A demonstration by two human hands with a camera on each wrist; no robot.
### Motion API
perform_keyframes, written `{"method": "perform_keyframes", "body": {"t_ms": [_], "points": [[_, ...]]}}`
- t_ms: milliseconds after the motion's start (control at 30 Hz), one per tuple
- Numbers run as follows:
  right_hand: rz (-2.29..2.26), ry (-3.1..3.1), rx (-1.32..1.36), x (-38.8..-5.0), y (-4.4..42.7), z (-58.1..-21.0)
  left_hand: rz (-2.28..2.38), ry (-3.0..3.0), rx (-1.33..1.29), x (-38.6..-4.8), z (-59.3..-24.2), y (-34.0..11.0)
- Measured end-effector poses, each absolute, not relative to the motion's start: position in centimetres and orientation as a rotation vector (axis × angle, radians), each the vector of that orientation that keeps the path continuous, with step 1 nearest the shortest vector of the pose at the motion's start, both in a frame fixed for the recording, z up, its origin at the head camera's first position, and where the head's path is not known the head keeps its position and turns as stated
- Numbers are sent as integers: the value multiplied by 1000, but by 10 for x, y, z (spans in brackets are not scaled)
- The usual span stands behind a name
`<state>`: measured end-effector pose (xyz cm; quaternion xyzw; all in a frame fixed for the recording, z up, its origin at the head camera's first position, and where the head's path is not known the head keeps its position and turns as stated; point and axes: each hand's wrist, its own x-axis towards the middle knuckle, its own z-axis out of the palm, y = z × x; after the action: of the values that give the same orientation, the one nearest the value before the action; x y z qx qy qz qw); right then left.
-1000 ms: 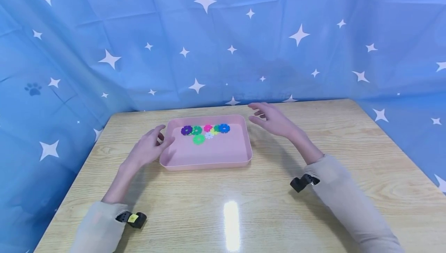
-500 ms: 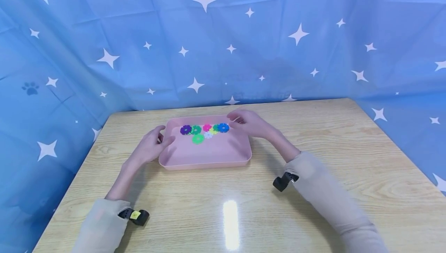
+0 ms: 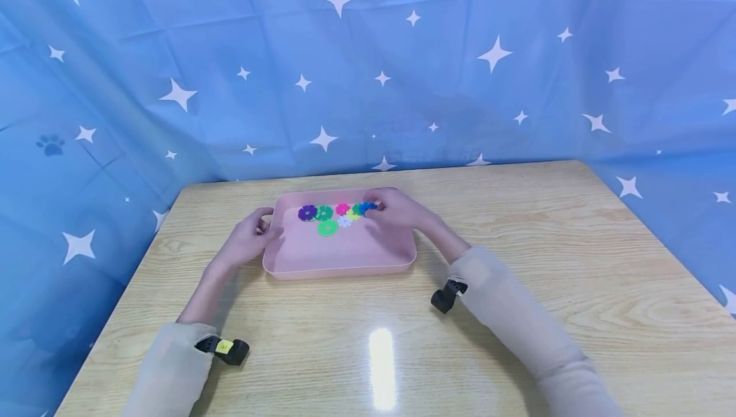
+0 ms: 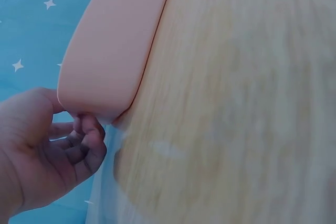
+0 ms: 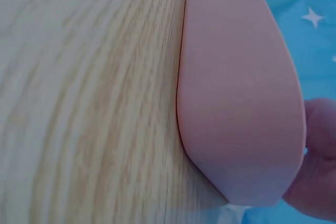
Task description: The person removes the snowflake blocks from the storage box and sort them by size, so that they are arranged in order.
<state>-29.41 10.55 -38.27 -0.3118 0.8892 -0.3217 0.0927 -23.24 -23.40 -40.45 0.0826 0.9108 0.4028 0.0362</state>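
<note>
A shallow pink tray (image 3: 333,257) holds several flower-shaped plastic discs near its far side. My left hand (image 3: 246,238) grips the tray's left wall, thumb over the rim and fingers curled against the outside; the left wrist view shows this hand (image 4: 58,150) at the tray corner (image 4: 110,51). My right hand (image 3: 397,209) reaches over the right side and pinches the blue disc (image 3: 366,208) between thumb and fingertips, partly covering it. In the right wrist view the tray wall (image 5: 241,93) hides most of that hand (image 5: 317,161).
Left of the blue disc lie a pink disc (image 3: 342,209), a white disc (image 3: 344,221), a light green disc (image 3: 327,228) and a purple disc (image 3: 307,213). The tray stands on a wooden table (image 3: 322,340) before a blue star-patterned curtain (image 3: 368,85).
My right hand has moved left from beside the tray, over its right rim, and closed on the blue disc. My left hand has stayed at the tray's left side, its thumb now lower.
</note>
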Motion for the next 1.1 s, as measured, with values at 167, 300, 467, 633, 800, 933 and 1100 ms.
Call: {"method": "perform_keyframes", "body": {"t_ms": [167,300,467,633,800,933,1100], "points": [[-890,2689,-934,-299,102,-388,1342,2745,216,-233,-405,-234],[-813,2748,-1012,-300,100,-390,1411,2703,181,-233,-405,-233],[-741,2781,-1009,-299,95,-390,1427,2684,178,-233,-406,-233],[-727,2756,-956,-298,92,-391,1446,2671,189,-232,-406,-234],[-721,2735,-909,-298,92,-392,1513,2633,200,-232,-408,-235],[-758,2728,-890,-298,93,-393,1565,2593,201,-232,-409,-236],[-826,2729,-877,-297,94,-394,1583,2570,183,-230,-408,-236]]}}
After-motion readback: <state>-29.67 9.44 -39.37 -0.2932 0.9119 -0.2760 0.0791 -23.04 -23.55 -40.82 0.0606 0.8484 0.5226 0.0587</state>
